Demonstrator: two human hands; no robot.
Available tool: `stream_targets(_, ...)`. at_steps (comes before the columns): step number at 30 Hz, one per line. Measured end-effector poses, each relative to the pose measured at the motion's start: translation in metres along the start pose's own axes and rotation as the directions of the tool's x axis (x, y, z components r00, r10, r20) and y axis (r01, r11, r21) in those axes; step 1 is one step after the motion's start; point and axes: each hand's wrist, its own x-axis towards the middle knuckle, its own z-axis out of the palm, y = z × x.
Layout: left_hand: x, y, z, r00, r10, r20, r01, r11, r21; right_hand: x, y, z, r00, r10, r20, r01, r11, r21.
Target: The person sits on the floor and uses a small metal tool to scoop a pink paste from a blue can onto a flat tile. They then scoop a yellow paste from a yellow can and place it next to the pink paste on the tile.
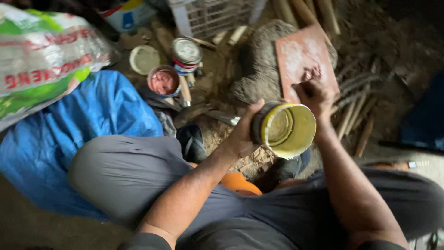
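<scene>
My left hand (pixel 240 134) grips the yellow-rimmed tin (pixel 284 129), tilted; my right hand (pixel 316 95) presses reddish paste (pixel 312 73) onto the red tile (pixel 303 58). Spreading seems underway; next calls for even strokes.

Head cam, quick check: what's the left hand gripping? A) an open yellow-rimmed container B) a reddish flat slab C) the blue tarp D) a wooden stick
A. The left hand wraps around the side of the open yellow-rimmed container, tipped so its mouth faces the camera, while the right hand rests on the reddish flat slab beyond it; the blue tarp lies untouched off to the side.
</scene>
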Motion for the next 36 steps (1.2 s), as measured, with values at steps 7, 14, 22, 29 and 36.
stream_targets(7,-0.028,0.089,-0.024,0.816,0.535,-0.219,-0.567,0.814,-0.123,0.068,-0.071,0.164,0.910,-0.295,0.292,0.238,0.947,0.217)
stream_targets(14,-0.054,0.168,-0.031,0.578,0.720,-0.384,-0.812,0.555,-0.182,0.143,-0.112,0.299,0.912,-0.278,0.302,0.301,0.953,-0.034)
stream_targets(22,-0.043,0.163,-0.005,0.719,0.629,-0.295,-0.694,0.675,-0.251,0.170,-0.123,0.302,0.933,-0.290,0.213,0.315,0.945,-0.093)
stream_targets(29,-0.039,0.146,0.016,0.710,0.581,-0.398,-0.692,0.681,-0.240,0.174,-0.114,0.287,0.899,-0.228,0.374,0.295,0.946,-0.133)
stream_targets(36,-0.053,0.154,0.013,0.613,0.746,-0.259,-0.790,0.574,-0.216,0.187,-0.117,0.290,0.933,-0.319,0.168,0.346,0.922,-0.174)
